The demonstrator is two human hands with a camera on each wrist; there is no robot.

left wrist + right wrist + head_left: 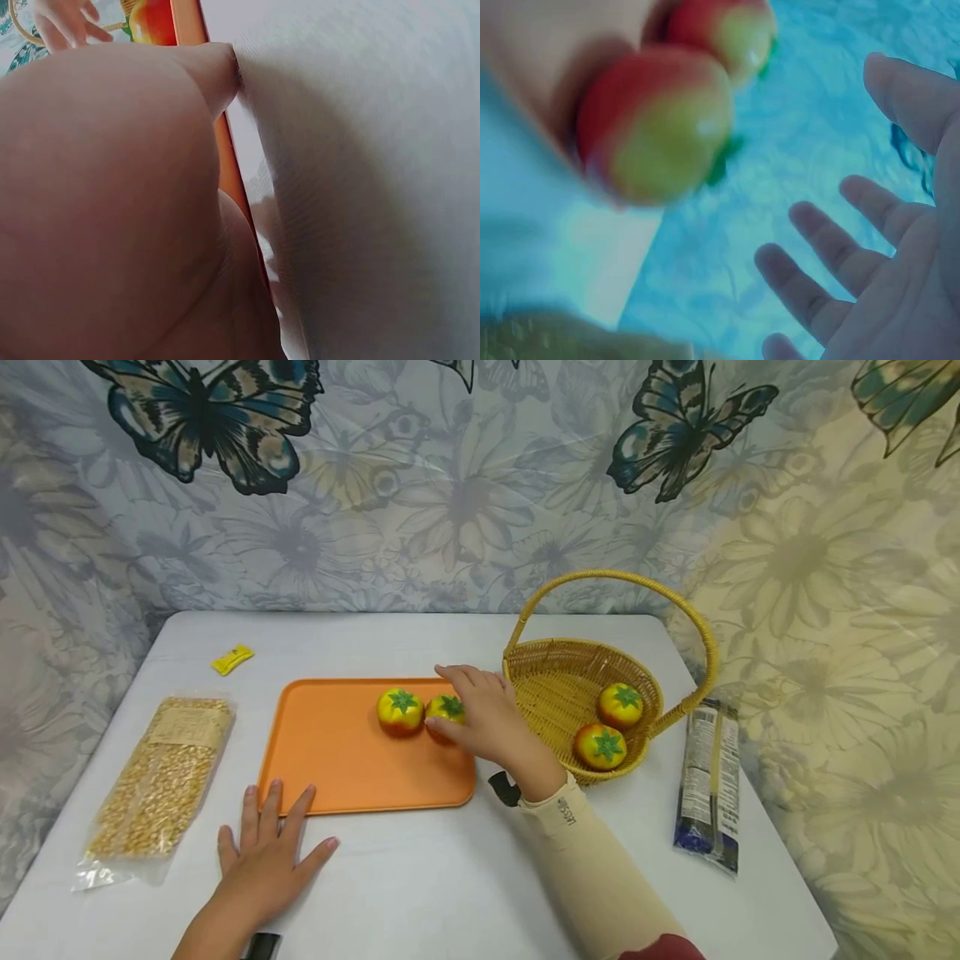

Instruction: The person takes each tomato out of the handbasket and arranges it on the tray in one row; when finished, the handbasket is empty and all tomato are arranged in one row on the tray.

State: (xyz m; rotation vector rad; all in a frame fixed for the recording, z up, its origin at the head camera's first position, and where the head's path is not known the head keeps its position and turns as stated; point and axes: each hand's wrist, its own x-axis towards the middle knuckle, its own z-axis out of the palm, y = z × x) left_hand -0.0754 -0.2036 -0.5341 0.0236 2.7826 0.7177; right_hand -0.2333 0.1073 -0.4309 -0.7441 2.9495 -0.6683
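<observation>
On the orange tray (330,756) two yellow-and-red tomato-like fruits with green leafy tops stand side by side, the left fruit (400,712) and the right fruit (442,708). My right hand (483,714) hovers at the right fruit and partly covers it in the head view. Seen from the right wrist, its fingers (832,244) are spread apart, with a gap to the nearer fruit (660,127). My left hand (262,868) rests palm down, fingers spread, its fingertips at the tray's near left edge. The wicker basket (536,689) holds two similar fruits, a rear fruit (620,706) and a front fruit (600,747).
The basket's tall handle (615,574) arches over it at the right. Left of the tray lies a clear bag of yellow kernels (161,777), with a small yellow packet (232,659) behind it. A dark printed packet (708,785) lies right of the basket.
</observation>
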